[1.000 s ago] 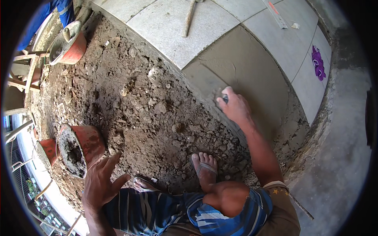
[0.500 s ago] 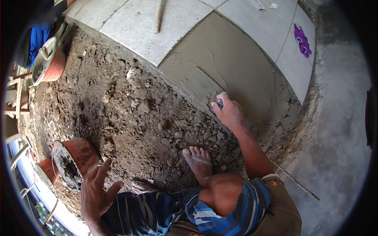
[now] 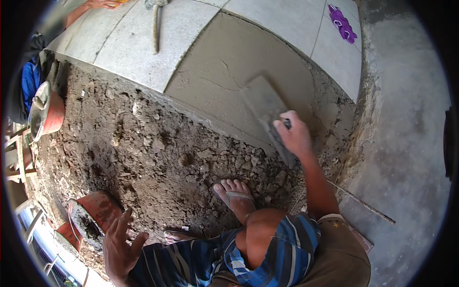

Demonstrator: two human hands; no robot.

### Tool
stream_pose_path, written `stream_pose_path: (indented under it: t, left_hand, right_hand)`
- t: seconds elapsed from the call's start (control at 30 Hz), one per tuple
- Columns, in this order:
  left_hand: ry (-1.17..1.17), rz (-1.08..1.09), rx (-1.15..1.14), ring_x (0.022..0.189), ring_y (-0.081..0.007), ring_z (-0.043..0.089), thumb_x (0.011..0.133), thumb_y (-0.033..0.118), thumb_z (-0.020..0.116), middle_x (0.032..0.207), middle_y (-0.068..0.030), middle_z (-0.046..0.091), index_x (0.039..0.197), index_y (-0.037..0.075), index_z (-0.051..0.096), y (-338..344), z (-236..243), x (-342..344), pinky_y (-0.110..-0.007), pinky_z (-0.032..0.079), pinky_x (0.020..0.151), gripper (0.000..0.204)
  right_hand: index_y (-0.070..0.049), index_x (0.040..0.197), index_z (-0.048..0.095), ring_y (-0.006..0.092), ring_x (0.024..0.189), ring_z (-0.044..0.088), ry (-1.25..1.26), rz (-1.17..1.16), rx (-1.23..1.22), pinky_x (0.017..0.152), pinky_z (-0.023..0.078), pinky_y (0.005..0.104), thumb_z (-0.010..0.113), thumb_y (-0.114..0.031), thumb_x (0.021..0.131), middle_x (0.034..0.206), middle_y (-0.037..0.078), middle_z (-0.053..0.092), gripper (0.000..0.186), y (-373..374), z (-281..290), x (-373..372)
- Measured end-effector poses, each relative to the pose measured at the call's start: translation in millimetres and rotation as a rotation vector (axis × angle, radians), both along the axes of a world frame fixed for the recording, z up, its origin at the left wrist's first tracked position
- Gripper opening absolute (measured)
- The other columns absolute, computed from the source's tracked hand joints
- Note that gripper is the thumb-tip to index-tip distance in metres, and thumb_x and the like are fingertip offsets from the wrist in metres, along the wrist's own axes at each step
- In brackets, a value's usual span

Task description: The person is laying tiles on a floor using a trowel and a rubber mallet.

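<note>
My right hand (image 3: pixel 295 134) is closed round the handle of a rectangular plastering trowel (image 3: pixel 266 103). Its long blade, coated grey, is over the right part of a smoothed bed of wet mortar (image 3: pixel 234 57), its near end reaching over the rubble edge. Whether the whole blade touches the mortar I cannot tell. My left hand (image 3: pixel 120 251) holds nothing, fingers apart, above my left leg. Just beyond it, a tilted red bucket (image 3: pixel 102 209) with grey mortar inside rests on the rough ground.
Pale floor tiles (image 3: pixel 138 43) border the mortar; a mallet (image 3: pixel 156 28) and a purple item (image 3: pixel 342 24) lie on them. A co-worker's hand (image 3: pixel 103 4) shows far left, above another red bucket (image 3: pixel 56 112). Lumpy soil (image 3: pixel 143 158) spreads left. A thin rod (image 3: pixel 363 203) lies across the concrete (image 3: pixel 406 119).
My right hand has moved the trowel rightward, off the mortar's near-left edge, and turned its blade. The view has shifted. The co-worker's hand now shows at the far left; my left hand stays open.
</note>
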State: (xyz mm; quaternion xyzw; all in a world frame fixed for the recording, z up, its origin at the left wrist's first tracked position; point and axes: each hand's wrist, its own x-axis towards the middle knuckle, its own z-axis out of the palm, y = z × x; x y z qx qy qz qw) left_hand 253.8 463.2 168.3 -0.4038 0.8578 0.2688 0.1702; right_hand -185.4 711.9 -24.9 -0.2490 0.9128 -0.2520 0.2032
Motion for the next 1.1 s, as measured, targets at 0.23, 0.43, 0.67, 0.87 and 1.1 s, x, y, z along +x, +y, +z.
stream_pose_path:
  t: [0.23, 0.43, 0.67, 0.87, 1.1]
  left_hand:
    - [0.054, 0.005, 0.01, 0.092, -0.0339, 0.069, 0.081, 0.033, 0.081, 0.102, -0.0178, 0.07, 0.135, 0.002, 0.058, 2, 3, -12, -0.045, 0.053, 0.08, 0.066]
    - [0.014, 0.099, 0.016, 0.092, -0.0327, 0.069, 0.082, 0.035, 0.08, 0.104, -0.0179, 0.07, 0.133, 0.002, 0.06, 0, 3, 1, -0.044, 0.053, 0.081, 0.065]
    - [0.015, 0.04, 0.011, 0.095, -0.0341, 0.069, 0.084, 0.039, 0.079, 0.106, -0.0179, 0.07, 0.134, 0.002, 0.059, -6, -2, 9, -0.044, 0.053, 0.083, 0.066]
    - [0.031, 0.035, 0.018, 0.095, -0.0346, 0.069, 0.083, 0.042, 0.08, 0.104, -0.0175, 0.07, 0.133, 0.003, 0.06, -4, -2, 20, -0.044, 0.054, 0.083, 0.067]
    - [0.01, -0.026, 0.042, 0.105, -0.0333, 0.067, 0.091, 0.028, 0.076, 0.12, -0.0175, 0.068, 0.141, 0.007, 0.056, -13, -1, 14, -0.042, 0.053, 0.089, 0.058]
  right_hand:
    - [-0.002, 0.124, 0.057, 0.0396, 0.083, 0.071, 0.065, 0.186, -0.242, 0.074, 0.055, 0.049, 0.066, -0.036, 0.094, 0.104, 0.021, 0.072, 0.046, -137, -17, 35]
    - [-0.003, 0.128, 0.056, 0.0115, 0.061, 0.06, -0.957, -0.112, -0.977, 0.049, 0.052, 0.0268, 0.059, -0.015, 0.102, 0.088, 0.006, 0.059, 0.029, -168, 2, 53]
    - [-0.005, 0.115, 0.06, 0.0091, 0.051, 0.049, -0.691, -0.373, -1.115, 0.041, 0.045, 0.0281, 0.051, -0.012, 0.104, 0.083, 0.003, 0.054, 0.016, -277, -28, 58]
    - [-0.005, 0.104, 0.064, 0.026, 0.066, 0.062, -0.191, -0.479, -0.851, 0.057, 0.051, 0.039, 0.052, -0.01, 0.099, 0.083, 0.014, 0.064, 0.014, -353, -65, 36]
    - [-0.007, 0.098, 0.066, 0.0398, 0.087, 0.068, 0.178, -0.517, -0.784, 0.077, 0.053, 0.046, 0.053, -0.008, 0.095, 0.09, 0.021, 0.07, 0.013, -349, -72, 33]
